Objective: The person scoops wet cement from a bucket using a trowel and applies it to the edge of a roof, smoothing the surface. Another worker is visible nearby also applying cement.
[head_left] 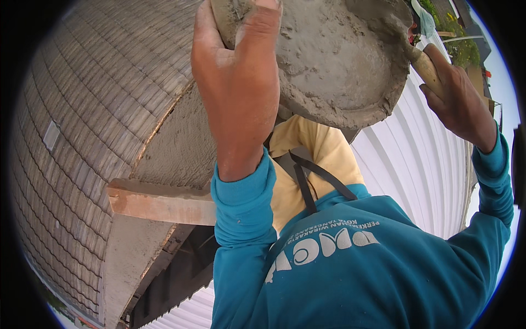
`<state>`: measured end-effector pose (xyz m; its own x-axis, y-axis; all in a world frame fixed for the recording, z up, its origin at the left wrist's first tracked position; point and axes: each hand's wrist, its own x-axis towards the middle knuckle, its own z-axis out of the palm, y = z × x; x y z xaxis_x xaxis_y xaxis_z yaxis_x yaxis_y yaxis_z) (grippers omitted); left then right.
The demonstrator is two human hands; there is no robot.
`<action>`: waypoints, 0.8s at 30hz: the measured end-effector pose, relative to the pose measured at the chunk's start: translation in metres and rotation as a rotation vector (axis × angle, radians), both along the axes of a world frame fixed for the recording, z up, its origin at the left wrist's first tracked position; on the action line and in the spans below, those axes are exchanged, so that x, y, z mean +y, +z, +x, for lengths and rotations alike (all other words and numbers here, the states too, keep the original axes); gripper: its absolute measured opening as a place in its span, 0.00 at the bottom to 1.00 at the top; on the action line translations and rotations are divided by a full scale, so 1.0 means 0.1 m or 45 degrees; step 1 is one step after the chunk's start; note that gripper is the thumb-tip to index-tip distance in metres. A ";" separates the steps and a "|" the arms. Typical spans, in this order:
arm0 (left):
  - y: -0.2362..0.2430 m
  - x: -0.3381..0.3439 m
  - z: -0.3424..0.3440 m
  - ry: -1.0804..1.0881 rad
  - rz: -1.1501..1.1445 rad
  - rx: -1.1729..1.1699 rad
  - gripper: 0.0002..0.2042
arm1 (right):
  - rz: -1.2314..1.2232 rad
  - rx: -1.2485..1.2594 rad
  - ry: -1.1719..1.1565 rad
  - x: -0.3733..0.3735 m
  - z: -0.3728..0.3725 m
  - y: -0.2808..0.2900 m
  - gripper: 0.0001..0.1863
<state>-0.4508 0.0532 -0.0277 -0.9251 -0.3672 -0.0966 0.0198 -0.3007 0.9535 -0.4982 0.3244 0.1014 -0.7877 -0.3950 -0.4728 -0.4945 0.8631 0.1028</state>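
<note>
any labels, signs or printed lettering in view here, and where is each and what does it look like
Printed lettering: across the teal long-sleeved shirt, lower centre; large white block letters under a smaller curved white line, seen upside down.
No packages, signs or screens show.

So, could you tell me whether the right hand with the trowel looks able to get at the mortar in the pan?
Probably yes. The right hand holds the trowel at the rim of the mortar pan, which the left hand grips on the far side; nothing lies between the trowel and the wet mortar.

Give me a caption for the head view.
Left hand steadies a mortar-filled pan; right hand grips a wooden handle.
</note>
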 end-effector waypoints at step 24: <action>-1.01 -0.49 0.17 -0.559 -1.597 -0.629 0.53 | -0.263 -0.055 -0.168 -0.08 0.09 -0.01 0.25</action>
<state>-0.4336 0.0047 -0.1286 -0.9522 -0.1459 -0.2682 -0.2615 0.8433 0.4695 -0.4889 0.3163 0.1004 -0.8195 -0.3820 -0.4271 -0.3766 0.9209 -0.1010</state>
